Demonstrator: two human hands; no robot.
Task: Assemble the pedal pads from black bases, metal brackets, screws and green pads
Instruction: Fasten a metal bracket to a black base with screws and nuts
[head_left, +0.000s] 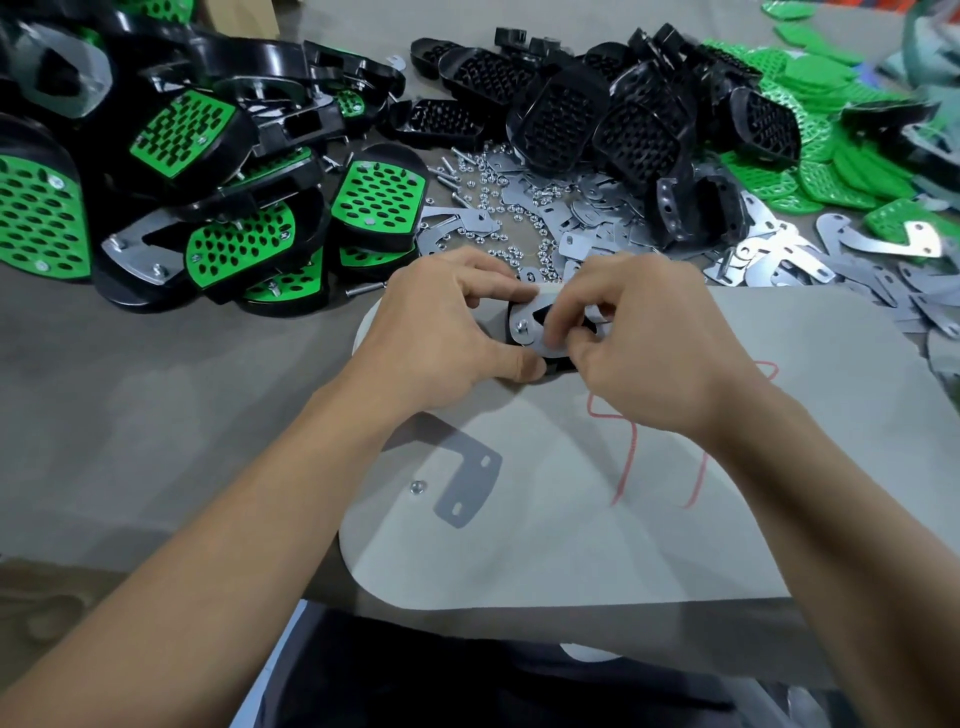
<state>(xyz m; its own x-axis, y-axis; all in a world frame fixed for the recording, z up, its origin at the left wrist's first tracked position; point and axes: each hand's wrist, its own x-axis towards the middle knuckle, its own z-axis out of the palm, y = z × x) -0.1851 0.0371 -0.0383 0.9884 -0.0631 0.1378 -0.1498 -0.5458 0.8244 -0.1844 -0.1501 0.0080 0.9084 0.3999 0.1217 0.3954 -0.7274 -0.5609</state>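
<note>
Left hand grips pedal pad — right hand adj., pinching metal bracket on top.

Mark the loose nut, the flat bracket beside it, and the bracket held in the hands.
loose nut (418, 487): head view, on its centre.
flat bracket (467, 483): head view, on the plate between its two slots.
held bracket (524, 312): head view, on its upper left part, above the screw.

Table: pale sheet at near edge, carrying one flat bracket, a nut just beside it. Far side: assembled pads left, black bases centre, loose brackets and green pads right
</note>
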